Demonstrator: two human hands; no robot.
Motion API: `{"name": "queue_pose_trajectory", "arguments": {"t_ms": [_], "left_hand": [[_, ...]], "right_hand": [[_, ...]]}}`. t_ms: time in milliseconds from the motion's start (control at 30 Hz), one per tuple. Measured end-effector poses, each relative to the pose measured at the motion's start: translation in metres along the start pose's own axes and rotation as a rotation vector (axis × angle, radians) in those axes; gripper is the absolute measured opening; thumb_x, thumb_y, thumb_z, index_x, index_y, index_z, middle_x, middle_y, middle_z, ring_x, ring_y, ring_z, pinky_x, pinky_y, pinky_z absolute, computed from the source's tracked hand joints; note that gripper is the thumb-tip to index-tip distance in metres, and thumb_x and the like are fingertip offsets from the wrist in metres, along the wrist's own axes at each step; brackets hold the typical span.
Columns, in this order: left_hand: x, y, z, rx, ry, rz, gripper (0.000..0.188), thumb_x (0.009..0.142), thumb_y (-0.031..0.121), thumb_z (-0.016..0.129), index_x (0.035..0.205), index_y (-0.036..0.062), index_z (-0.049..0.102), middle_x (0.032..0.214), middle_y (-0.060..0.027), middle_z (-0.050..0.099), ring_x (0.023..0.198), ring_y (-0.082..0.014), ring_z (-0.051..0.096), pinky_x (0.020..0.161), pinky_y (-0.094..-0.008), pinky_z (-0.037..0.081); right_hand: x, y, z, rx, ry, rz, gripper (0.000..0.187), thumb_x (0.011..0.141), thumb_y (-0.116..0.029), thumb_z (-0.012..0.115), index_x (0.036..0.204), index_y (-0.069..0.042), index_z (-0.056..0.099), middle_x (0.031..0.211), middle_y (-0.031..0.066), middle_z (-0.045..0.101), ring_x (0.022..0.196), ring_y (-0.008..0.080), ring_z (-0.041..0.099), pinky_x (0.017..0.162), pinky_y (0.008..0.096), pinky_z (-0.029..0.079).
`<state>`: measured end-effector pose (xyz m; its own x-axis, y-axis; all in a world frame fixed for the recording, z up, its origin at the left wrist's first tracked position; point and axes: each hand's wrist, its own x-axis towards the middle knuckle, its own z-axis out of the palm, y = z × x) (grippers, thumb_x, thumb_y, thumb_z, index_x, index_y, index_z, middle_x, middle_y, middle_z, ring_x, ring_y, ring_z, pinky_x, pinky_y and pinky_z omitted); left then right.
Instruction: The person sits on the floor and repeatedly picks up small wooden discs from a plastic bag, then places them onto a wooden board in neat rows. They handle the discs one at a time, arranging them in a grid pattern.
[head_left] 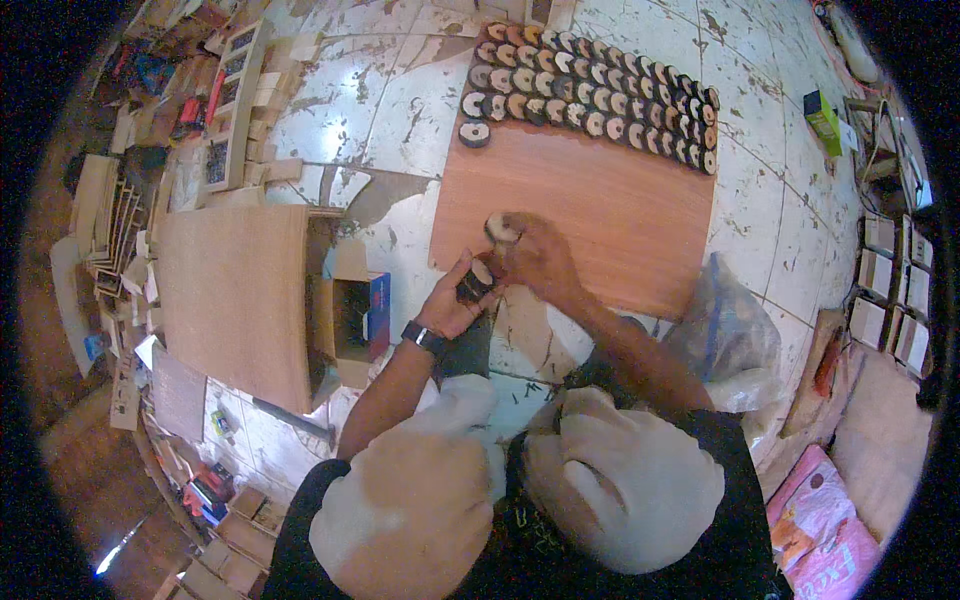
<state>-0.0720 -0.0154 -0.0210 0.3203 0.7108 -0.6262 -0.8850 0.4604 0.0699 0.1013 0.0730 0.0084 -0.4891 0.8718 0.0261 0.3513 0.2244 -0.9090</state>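
My left hand (452,305) is closed around a short round piece with a dark side and a pale top (482,273), perhaps a small stack. Just above it, my right hand (540,258) grips a similar pale-topped disc (500,228) by its edge. Both hands are close together over the near left edge of a reddish-brown wooden board (590,200). Across the board's far part, many such dark-rimmed discs (600,95) stand in several rows. One single disc (474,134) sits at the left, nearer to me than the rows.
An open cardboard box (365,312) with a blue side stands left of my left arm, beside a large brown panel (235,300). A clear plastic bag (730,335) lies right of the board. Wood offcuts fill the far left; a green box (822,122) is at the right.
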Motion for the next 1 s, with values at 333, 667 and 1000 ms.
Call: {"name": "queue_pose_trajectory", "arguments": {"t_ms": [333, 667, 1000], "left_hand": [[-0.024, -0.015, -0.015, 0.299, 0.04, -0.043, 0.044, 0.095, 0.033, 0.051, 0.123, 0.0004, 0.048, 0.114, -0.0198, 0.059, 0.105, -0.0305, 0.058, 0.088, -0.0402, 0.05], [-0.015, -0.018, -0.027, -0.04, 0.05, -0.025, 0.037, 0.097, 0.022, 0.045, 0.125, -0.0031, 0.047, 0.121, -0.0201, 0.054, 0.108, -0.0326, 0.056, 0.094, -0.0428, 0.048], [-0.016, -0.013, -0.024, 0.178, -0.096, -0.064, 0.047, 0.094, 0.03, 0.046, 0.13, -0.001, 0.045, 0.12, -0.0196, 0.057, 0.11, -0.0353, 0.057, 0.087, -0.042, 0.052]], "right_hand": [[0.136, 0.048, 0.024, -0.276, 0.332, 0.046, 0.053, 0.073, -0.015, 0.071, 0.116, 0.0, 0.044, 0.104, 0.0215, 0.055, 0.097, 0.0402, 0.054, 0.083, 0.047, 0.043], [0.086, 0.051, 0.002, -0.22, 0.272, 0.143, 0.045, 0.082, -0.029, 0.065, 0.111, 0.002, 0.052, 0.106, 0.0223, 0.056, 0.093, 0.0403, 0.057, 0.082, 0.0447, 0.048], [-0.136, 0.032, -0.041, -0.485, -0.945, -0.087, 0.032, 0.078, -0.017, 0.06, 0.109, -0.009, 0.06, 0.113, 0.0104, 0.059, 0.097, 0.0319, 0.061, 0.082, 0.0408, 0.051]]}}
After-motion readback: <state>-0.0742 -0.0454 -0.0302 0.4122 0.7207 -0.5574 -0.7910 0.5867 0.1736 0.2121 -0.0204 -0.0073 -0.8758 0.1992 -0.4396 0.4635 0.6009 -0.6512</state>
